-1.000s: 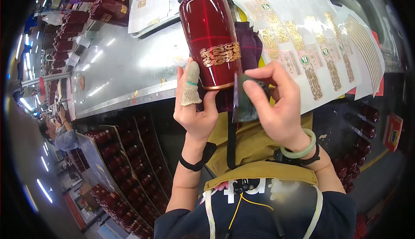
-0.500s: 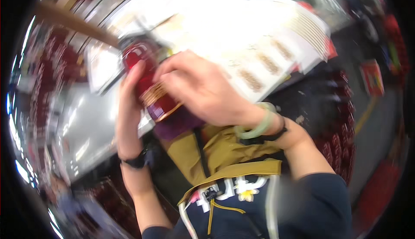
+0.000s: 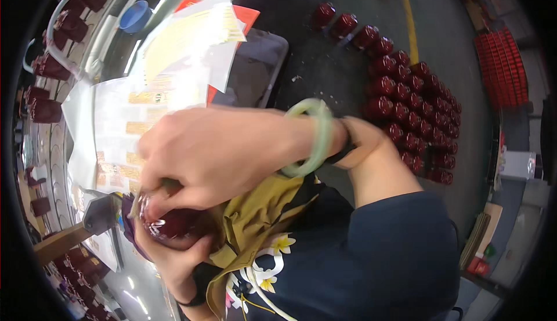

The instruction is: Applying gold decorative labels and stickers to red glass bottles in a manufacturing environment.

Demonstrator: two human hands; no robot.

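Head camera view: pale sheets (image 3: 180,94) printed with gold strips (image 3: 142,97) spread across the upper left of the frame, while dark red bottles (image 3: 400,92) stand in ranks on the floor at upper right. Below centre, a brown apron (image 3: 249,205) lies creased just beside the work. The right hand (image 3: 191,152), left of centre and blurred, bends its fingers and thumb down over the held bottle (image 3: 177,227); whether it pinches anything cannot be told. The left hand (image 3: 174,263), at lower left, curls around that glossy red bottle, which sits between the two hands. A pale green bracelet (image 3: 325,138) rings the right wrist; a blue bowl (image 3: 134,17) rests at upper left. The smooth, curved bottle could slip should the left hand's grip loosen, and the bracelet could knock it if the right wrist dropped. The count: two hands, one held bottle, one apron, one bracelet, one bowl; the floor bottles number in the dozens, overlapping too closely for an exact tally, and glare defeats a count of sheets and strips.
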